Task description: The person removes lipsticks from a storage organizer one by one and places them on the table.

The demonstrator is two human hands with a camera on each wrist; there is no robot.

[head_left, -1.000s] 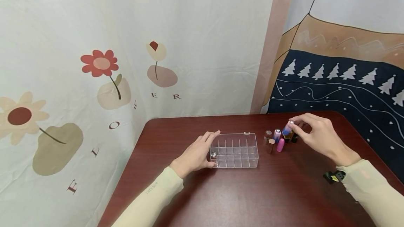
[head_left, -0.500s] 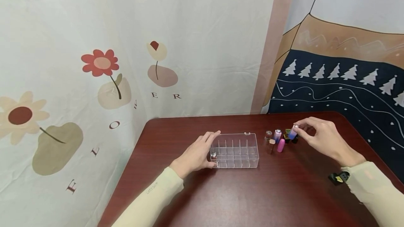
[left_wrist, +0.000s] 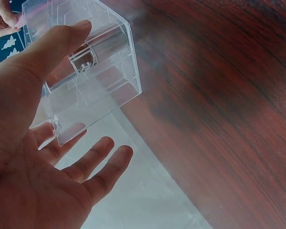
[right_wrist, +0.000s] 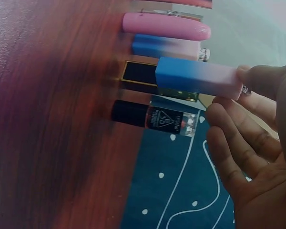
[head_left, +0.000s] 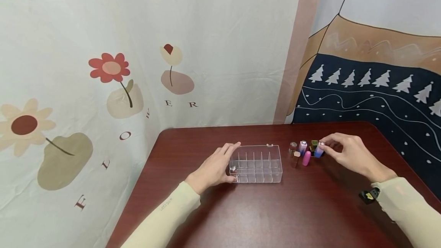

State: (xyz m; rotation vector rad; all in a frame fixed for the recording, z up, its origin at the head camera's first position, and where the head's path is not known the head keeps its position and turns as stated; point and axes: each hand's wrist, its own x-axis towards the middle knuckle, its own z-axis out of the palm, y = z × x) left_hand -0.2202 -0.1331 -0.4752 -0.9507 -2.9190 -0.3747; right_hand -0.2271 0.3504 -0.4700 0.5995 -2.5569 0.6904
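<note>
My left hand [head_left: 213, 167] grips the left end of a clear divided organizer box [head_left: 263, 179], thumb in front and fingers behind. A small bottle-like item with a shiny top [head_left: 233, 169] stands in a left compartment. With thumb and fingertips my right hand [head_left: 355, 156] pinches the pale pink top of a blue-to-pink lipstick [right_wrist: 195, 76], holding it upright just above the table. Close to it stand a black-and-gold lipstick [right_wrist: 139, 74], a black tube with a clear top [right_wrist: 155, 117], a matching blue-to-pink lipstick [head_left: 302, 147] and a bright pink lipstick [head_left: 306, 158].
Left of the lipsticks stand a dark tube with a clear cap [head_left: 292, 148] and a brown tube with a squarish top [head_left: 295, 159]. All sit on a dark red wooden table [head_left: 262, 217]. Printed cloth [head_left: 224, 49] hangs behind and along the left.
My right hand has moved slightly right and lowered with the blue-to-pink lipstick, which is now more upright and nearer the table. The left hand and the box have stayed in place.
</note>
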